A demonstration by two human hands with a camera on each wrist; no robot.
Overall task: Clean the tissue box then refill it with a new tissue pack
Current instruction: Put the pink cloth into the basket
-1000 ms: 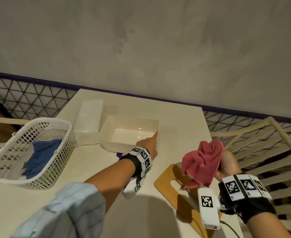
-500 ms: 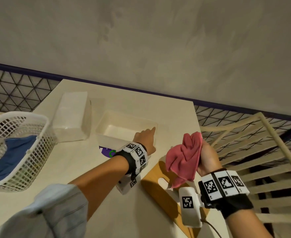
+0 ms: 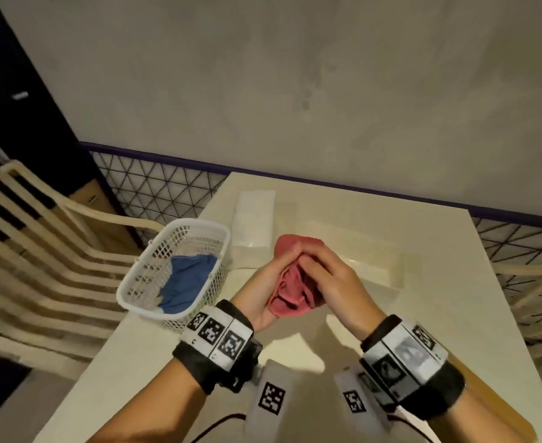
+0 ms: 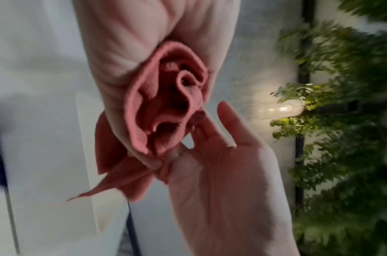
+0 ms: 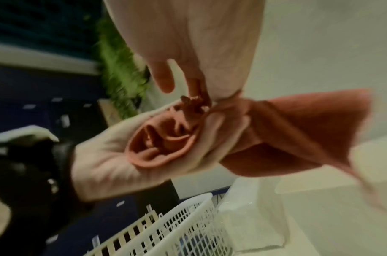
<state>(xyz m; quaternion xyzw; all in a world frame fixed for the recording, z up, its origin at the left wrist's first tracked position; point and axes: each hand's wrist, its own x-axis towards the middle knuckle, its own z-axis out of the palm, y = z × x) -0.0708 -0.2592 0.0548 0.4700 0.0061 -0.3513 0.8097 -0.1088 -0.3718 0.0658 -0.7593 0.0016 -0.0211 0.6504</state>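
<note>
Above the middle of the table, both hands hold a bunched pink cloth (image 3: 290,295). My left hand (image 3: 273,282) grips it in a fist, and folds of the pink cloth (image 4: 161,104) spill out of that fist. My right hand (image 3: 324,270) lies over it from the right and pinches an end of the pink cloth (image 5: 308,129) with its fingertips (image 5: 196,91). Behind the hands the open white tissue box (image 3: 372,270) rests on the table, partly hidden. A white tissue pack (image 3: 253,219) lies at the far left of the table.
A white mesh basket (image 3: 148,282) with a blue cloth (image 3: 186,282) sits on the table's left edge. A wooden board (image 3: 499,407) lies under my right forearm. A slatted chair (image 3: 23,235) stands to the left, and the table (image 3: 455,298) backs onto a grey wall.
My left hand has left the tissue box rim and taken hold of the pink cloth. My right hand has carried the cloth left to the middle, in front of the box.
</note>
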